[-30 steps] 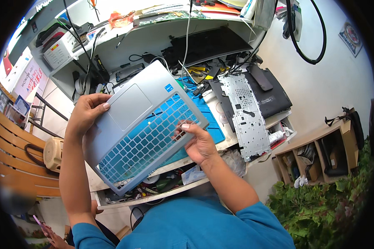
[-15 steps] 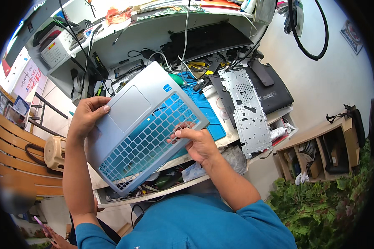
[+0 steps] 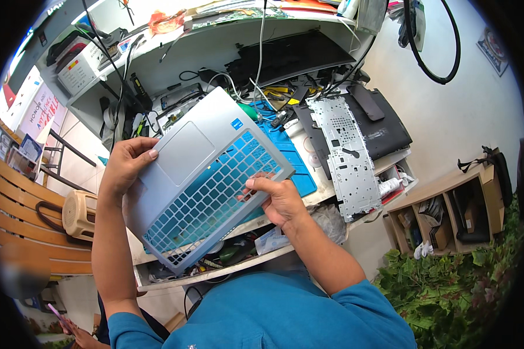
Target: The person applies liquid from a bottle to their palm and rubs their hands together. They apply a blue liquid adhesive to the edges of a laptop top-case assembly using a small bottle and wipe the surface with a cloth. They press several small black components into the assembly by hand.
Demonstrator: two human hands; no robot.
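A silver laptop palmrest cover (image 3: pixel 215 119) with a touchpad and bare key openings hangs tilted above the workbench, held between both hands. My left hand (image 3: pixel 129 163) pinches its left edge beside the touchpad, thumb on top. My right hand (image 3: pixel 278 199) grips the lower right edge, thumb on the frame and fingers beneath, partly seen through the key openings. Through that grid shows a blue work mat (image 3: pixel 300 168) on the bench. To the right lies a perforated metal keyboard plate (image 3: pixel 349 157), resting partly on a black laptop part (image 3: pixel 384 131).
A dark screen panel (image 3: pixel 291 58) leans at the back among cables and tools. Below the cover, an open drawer (image 3: pixel 215 273) holds assorted items. A wooden bench (image 3: pixel 35 232) and a beige stool (image 3: pixel 78 215) stand left; another person's hand (image 3: pixel 75 334) holds a phone at lower left.
The laptop palmrest cover has shifted very slightly to the right, along with my left hand. My grip on it is the same in both hands.
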